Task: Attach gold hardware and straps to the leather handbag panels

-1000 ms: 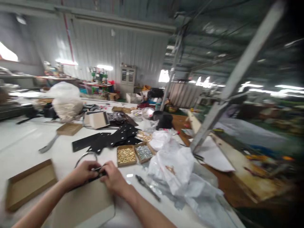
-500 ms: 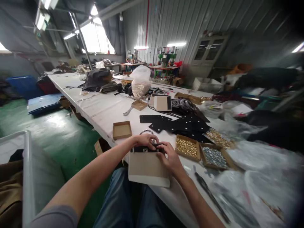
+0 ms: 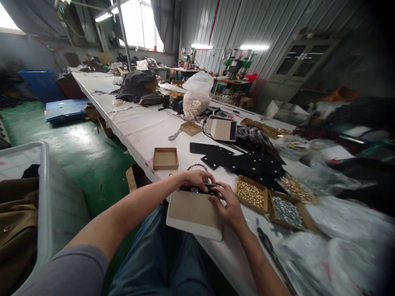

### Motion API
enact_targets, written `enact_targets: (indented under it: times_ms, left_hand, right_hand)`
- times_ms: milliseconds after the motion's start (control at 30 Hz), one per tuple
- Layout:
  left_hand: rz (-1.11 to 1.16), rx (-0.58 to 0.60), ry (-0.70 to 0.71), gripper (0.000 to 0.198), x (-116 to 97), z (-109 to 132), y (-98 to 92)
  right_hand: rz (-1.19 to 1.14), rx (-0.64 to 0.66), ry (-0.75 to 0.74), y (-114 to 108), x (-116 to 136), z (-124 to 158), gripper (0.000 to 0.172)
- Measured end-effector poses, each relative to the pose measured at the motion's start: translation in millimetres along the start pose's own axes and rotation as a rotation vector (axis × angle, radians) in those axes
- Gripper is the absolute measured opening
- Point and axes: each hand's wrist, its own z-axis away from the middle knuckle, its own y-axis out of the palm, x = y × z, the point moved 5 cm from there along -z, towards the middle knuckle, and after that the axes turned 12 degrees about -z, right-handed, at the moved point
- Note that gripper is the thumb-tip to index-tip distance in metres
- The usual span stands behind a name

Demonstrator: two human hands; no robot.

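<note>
Through the head camera I am looking down at both hands, which are meeting at the near edge of the table [image 3: 145,131]. The left hand [image 3: 197,179] is curling over the far end of a black strap [image 3: 199,189], fingers closed on it. The right hand [image 3: 230,203] is pinching the strap's other end, thumb and fingertips pressed against it. The strap is lying across the top edge of a brown board [image 3: 193,213], which is overhanging the table toward the lap. I am judging that the board is serving as a firm pad and that the two-ended hold is stopping the strap from sliding.

A wire ring [image 3: 197,166] is sitting just behind the left hand. A box of gold studs [image 3: 250,194] is sitting just beside the right hand, with a box of silver studs [image 3: 285,210] next to it, both probably placed for easy reach. Black panels [image 3: 247,162] are lying behind those boxes, and an empty box [image 3: 166,158] is resting to the left. A dark tool [image 3: 267,242] is lying near the right forearm.
</note>
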Motion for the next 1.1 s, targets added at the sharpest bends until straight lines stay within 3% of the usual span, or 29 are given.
enact_targets:
  times_ms: [133,233,500,833,1000,1100]
  left_hand:
    - [-0.006,-0.005,-0.021,0.051,-2.1,0.8,1.2]
    - [-0.106,0.000,-0.055,0.051,-2.6,-3.1,4.3]
    - [-0.180,-0.015,-0.089,0.051,-1.5,-7.2,12.0]
    - [-0.215,-0.012,-0.098,0.051,-5.5,-7.0,16.3]
    - [-0.249,-0.015,-0.115,0.055,-6.1,-5.6,16.5]
    - [-0.280,-0.012,-0.135,0.054,-8.7,-4.1,16.2]
  right_hand:
    - [-0.051,0.015,0.000,-2.6,-5.2,0.3,0.027]
    - [-0.125,0.012,0.087,-3.5,-12.8,1.0,0.030]
    - [-0.290,-0.097,0.234,0.0,-28.8,8.2,0.031]
    - [-0.172,-0.060,0.170,-5.3,-22.7,1.5,0.028]
    - [-0.136,0.036,0.114,-2.2,-19.9,3.9,0.035]
    - [-0.076,0.005,0.064,-3.7,-17.1,4.8,0.029]
